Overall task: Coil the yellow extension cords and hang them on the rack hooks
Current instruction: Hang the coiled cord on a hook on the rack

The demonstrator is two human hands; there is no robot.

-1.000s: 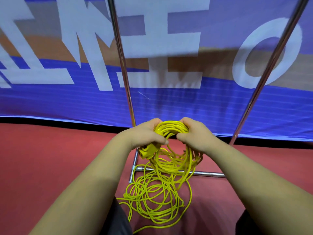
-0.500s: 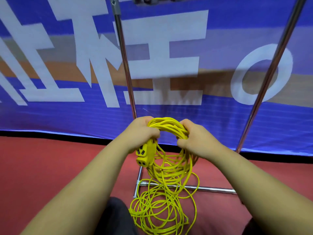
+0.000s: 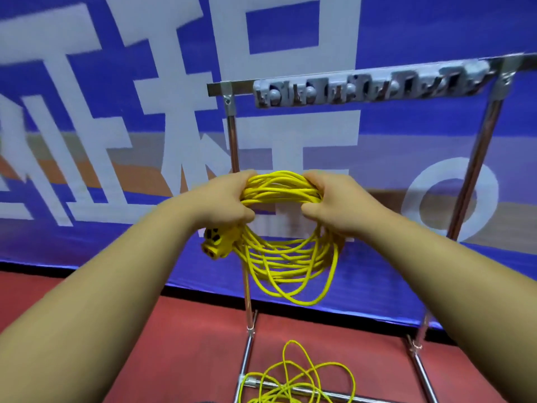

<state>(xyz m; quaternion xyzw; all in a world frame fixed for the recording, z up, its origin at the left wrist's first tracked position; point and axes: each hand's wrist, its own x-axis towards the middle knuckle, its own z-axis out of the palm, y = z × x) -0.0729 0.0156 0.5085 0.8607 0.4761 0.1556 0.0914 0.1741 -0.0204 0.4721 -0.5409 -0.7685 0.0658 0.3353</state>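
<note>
A coiled yellow extension cord (image 3: 286, 257) hangs in the air between my hands, its loops drooping below them. My left hand (image 3: 225, 202) grips the coil's top left, and the cord's yellow socket end (image 3: 216, 242) dangles just under it. My right hand (image 3: 334, 203) grips the top right of the same coil. Above and beyond the coil, the metal rack's top bar carries a grey strip of hooks (image 3: 369, 85), blurred. A second loose yellow cord (image 3: 299, 379) lies tangled on the floor at the rack's base.
The chrome rack has a left post (image 3: 232, 141), a right post (image 3: 476, 170) and a floor bar (image 3: 302, 389). Behind it hangs a blue banner (image 3: 87, 126) with large white letters. The floor (image 3: 174, 344) is red.
Both hands have lifted the coil well up off the floor pile, and the view has tilted upward so the rack's top bar and hook strip have come into view.
</note>
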